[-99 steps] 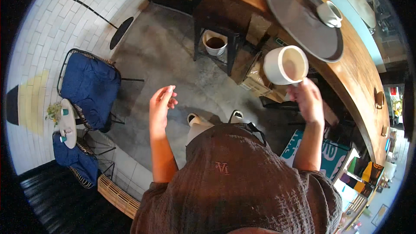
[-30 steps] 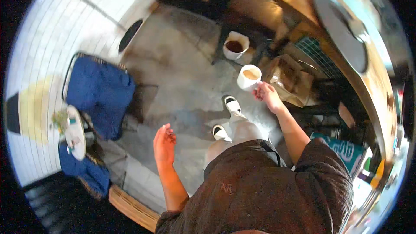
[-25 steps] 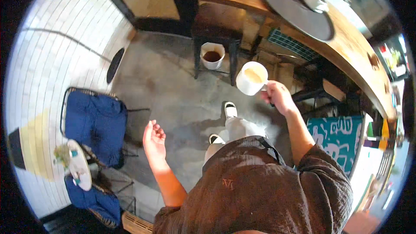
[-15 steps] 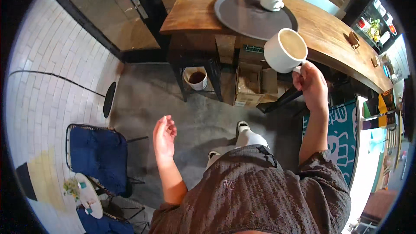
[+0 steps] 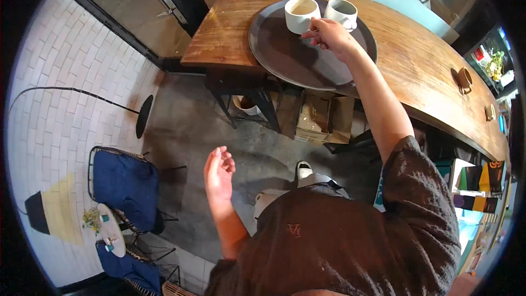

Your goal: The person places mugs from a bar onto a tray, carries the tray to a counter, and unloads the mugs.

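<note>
A white mug point(image 5: 302, 22) with a light brown drink inside stands upright on the far part of a round dark tray point(image 5: 285, 55). My right hand point(image 5: 331, 37) reaches over the tray, its curled fingers at the near right side of this mug, where they cover its handle. Close beside it on the right is a second pale mug point(image 5: 341, 13), its handle turned to the near right. My left hand point(image 5: 220, 172) hangs over the floor, away from the table, fingers loosely bent and apart, with nothing in it.
The tray rests on a long wooden table point(image 5: 416, 63), partly over its near edge. Farther right stands a small brown cup point(image 5: 464, 78). Below are a dark stool point(image 5: 241, 87), a bucket point(image 5: 246, 107) and an open cardboard box point(image 5: 323, 118). A blue chair point(image 5: 126, 186) stands left.
My right hand has carried the white mug forward and left, from in front of the table onto the tray beside the other mug. I am closer to the table; my left hand is held much the same.
</note>
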Tool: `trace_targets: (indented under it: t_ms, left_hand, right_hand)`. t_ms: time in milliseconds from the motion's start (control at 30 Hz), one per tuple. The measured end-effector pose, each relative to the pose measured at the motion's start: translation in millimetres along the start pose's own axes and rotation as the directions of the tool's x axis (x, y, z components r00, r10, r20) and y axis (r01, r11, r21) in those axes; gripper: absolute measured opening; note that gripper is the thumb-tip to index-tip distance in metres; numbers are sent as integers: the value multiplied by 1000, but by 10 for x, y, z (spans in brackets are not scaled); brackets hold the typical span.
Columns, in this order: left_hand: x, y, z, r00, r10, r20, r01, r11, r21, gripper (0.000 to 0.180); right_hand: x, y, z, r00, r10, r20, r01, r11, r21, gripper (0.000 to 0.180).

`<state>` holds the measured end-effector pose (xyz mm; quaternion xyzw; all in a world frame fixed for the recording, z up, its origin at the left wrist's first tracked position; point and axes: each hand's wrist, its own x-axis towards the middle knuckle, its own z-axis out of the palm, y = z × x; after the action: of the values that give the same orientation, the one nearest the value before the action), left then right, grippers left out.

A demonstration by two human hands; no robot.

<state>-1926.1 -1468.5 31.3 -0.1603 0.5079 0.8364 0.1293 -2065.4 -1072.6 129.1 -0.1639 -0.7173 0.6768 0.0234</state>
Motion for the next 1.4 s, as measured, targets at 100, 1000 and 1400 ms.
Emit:
trace_targets:
  t_ms: [100,1000,1400]
  left_hand:
    - [-100,-89,-63,998,42,-54,-44,998,-42,25]
    - [344,-113,-371,958,-206,198,174,970,169,24]
    - [-61,-820,1005,902,-243,356,155,953,259,24]
  right_hand:
    - [272,72,-19,998,60,22,-59,998,-26,37]
    - [-3126,1311,-948,695,-63,-717,180,980,89,25]
    - [-3629,1366,-2404,586,4,-810,245,952,182,27]
